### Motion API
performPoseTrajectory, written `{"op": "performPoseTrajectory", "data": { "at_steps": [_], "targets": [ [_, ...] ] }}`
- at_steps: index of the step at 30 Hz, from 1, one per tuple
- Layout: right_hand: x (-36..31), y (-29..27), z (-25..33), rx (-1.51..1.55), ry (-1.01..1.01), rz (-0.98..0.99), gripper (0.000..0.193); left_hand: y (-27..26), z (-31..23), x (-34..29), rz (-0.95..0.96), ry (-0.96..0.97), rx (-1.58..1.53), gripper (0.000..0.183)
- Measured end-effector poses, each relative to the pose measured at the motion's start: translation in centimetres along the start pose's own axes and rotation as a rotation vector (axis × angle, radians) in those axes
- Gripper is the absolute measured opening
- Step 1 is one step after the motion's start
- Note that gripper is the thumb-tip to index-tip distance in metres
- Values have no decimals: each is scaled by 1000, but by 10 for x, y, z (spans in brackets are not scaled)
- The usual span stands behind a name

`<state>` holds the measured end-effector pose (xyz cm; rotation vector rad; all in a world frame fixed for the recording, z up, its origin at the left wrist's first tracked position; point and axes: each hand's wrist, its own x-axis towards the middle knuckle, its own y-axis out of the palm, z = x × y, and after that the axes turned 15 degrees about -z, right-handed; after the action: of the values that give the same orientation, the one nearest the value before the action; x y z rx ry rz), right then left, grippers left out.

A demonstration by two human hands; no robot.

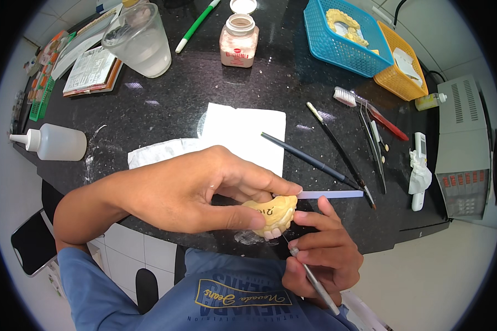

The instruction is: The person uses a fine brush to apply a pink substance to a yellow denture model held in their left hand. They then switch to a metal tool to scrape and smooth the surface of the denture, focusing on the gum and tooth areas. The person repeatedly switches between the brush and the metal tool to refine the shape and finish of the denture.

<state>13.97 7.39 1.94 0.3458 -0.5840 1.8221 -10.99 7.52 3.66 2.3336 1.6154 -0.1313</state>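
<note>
My left hand is closed around a yellow plaster dental model, thumb on the near side and fingers behind it. Handwritten marks show on the model, and pinkish-white teeth line its near edge. In my right hand is a slim metal dental instrument, gripped like a pen. Its thin tip points up at the teeth; whether it touches them I cannot tell. My right index finger rests against the model's right side. A pale lavender bar lies just beyond, its left end hidden by my left fingertips.
White paper lies beyond my hands. Brushes, a dark pen-like tool, tweezers and a red toothbrush lie right. Farther off stand a powder jar, water cup, squeeze bottle and blue basket.
</note>
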Motion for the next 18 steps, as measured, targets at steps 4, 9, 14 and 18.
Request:
{"op": "performPoseTrajectory", "data": {
  "at_steps": [4,9,14,18],
  "targets": [
    [-1,-1,1,40,33,-33,25,2,2,2,-6,10,-6,55],
    [-1,0,0,41,28,-45,24,1,1,1,-3,15,-6,56],
    [0,0,-1,17,6,-27,23,1,1,2,-5,20,7,57],
    [0,-1,0,42,26,-30,23,1,0,2,-8,3,-1,57]
  ]
}}
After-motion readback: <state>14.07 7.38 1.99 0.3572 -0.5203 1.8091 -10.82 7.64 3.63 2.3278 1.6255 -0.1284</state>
